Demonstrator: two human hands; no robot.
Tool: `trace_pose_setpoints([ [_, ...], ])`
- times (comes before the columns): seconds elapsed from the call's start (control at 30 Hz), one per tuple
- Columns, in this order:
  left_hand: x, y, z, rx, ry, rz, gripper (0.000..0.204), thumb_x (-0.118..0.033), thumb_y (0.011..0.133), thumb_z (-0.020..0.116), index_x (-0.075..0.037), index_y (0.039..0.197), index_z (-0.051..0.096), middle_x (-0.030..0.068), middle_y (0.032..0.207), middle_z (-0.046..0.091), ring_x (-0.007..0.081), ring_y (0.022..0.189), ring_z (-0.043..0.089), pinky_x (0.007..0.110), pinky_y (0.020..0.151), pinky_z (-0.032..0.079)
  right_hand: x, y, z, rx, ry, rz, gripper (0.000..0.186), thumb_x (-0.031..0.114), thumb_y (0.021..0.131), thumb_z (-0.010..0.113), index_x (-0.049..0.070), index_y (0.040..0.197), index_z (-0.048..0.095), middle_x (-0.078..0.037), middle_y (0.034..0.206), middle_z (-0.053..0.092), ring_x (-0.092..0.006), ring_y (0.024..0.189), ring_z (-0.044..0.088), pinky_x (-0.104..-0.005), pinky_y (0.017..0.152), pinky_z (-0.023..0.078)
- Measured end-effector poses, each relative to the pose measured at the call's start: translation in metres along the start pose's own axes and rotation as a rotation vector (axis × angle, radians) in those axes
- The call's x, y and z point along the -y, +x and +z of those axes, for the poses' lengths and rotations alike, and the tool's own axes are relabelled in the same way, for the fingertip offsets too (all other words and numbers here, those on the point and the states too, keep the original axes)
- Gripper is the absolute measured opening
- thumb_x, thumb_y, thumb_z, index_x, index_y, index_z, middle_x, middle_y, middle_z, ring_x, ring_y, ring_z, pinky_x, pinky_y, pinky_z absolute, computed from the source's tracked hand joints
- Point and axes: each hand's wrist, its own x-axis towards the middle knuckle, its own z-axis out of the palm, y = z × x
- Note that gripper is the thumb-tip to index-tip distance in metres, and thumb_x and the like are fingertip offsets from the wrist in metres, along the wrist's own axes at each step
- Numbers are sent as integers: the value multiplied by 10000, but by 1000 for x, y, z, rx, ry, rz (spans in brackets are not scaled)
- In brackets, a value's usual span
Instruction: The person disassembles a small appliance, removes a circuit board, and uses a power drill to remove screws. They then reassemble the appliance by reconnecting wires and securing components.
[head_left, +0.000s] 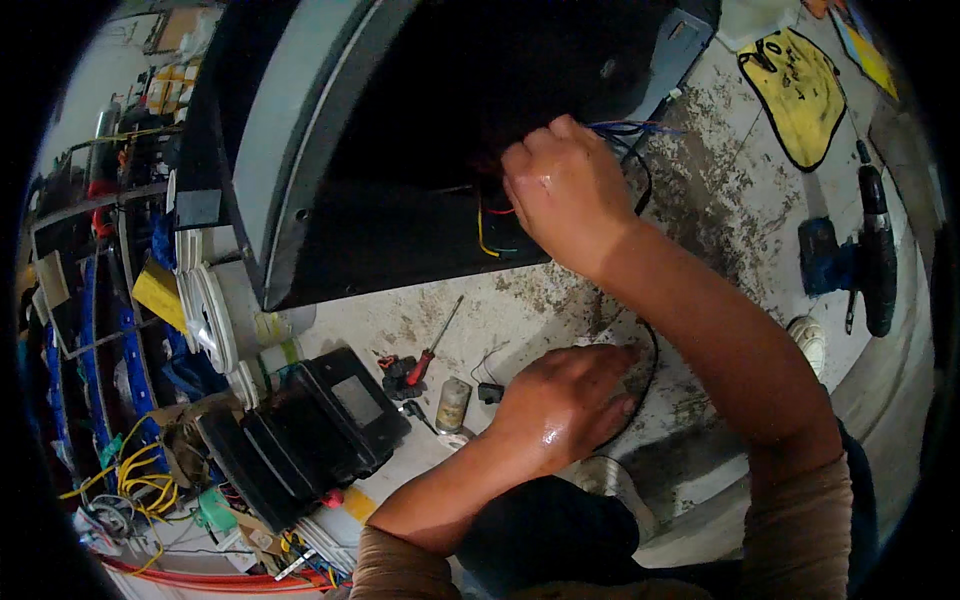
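A large black cabinet (pixel 400 240) with a grey curved edge lies with its dark hollow facing me. At its opening, my right hand (pixel 565 190) is closed, fingertips lost in the shadow; what they pinch is hidden. Thin yellow and red wires (pixel 482 232) hang beside those fingers, and a blue and black wire bundle (pixel 630 128) emerges behind the hand. Lower down, my left hand (pixel 560 405) is low over the floor, its fingers bent round a black cable (pixel 655 365) that curves past the fingertips.
Left of my left hand are a small can (pixel 453 405), a red-handled screwdriver (pixel 422 366), a black adapter (pixel 490 393) and an open black case (pixel 310 430). A cordless drill (pixel 870 255) and a yellow cloth (pixel 797 95) lie right. Shelving (pixel 95 300) and yellow cables (pixel 145 480) stand far left.
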Motion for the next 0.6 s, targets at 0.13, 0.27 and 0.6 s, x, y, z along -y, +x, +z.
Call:
trace_pose_setpoints([
  [0.13, -4, -1, -2, 8, 32, -30, 413, -166, 764, 638, -38, 1142, 530, 140, 1046, 583, 315, 934, 577, 384, 767, 488, 4, 1, -2, 29, 117, 5, 87, 137, 717, 576, 58, 737, 606, -91, 727, 583, -278, 782, 555, -372, 692, 467],
  [0.27, -2, 2, 0, 30, 97, -89, 414, -159, 763, 633, -42, 1146, 527, 132, 1047, 583, 310, 922, 584, 382, 765, 492, -3, -2, -3, 55, 210, 42, 99, 160, 749, 591, 63, 748, 609, -100, 741, 578, -296, 762, 552, -380, 679, 464],
  [0.6, 6, -5, 0, 54, 61, -101, 421, -147, 762, 630, -49, 1157, 522, 134, 1034, 589, 315, 922, 584, 379, 755, 495, 23, -7, 7, -66, 285, 138, 190, 232, 768, 604, 45, 806, 602, -131, 786, 549, -321, 789, 558, -398, 703, 472],
])
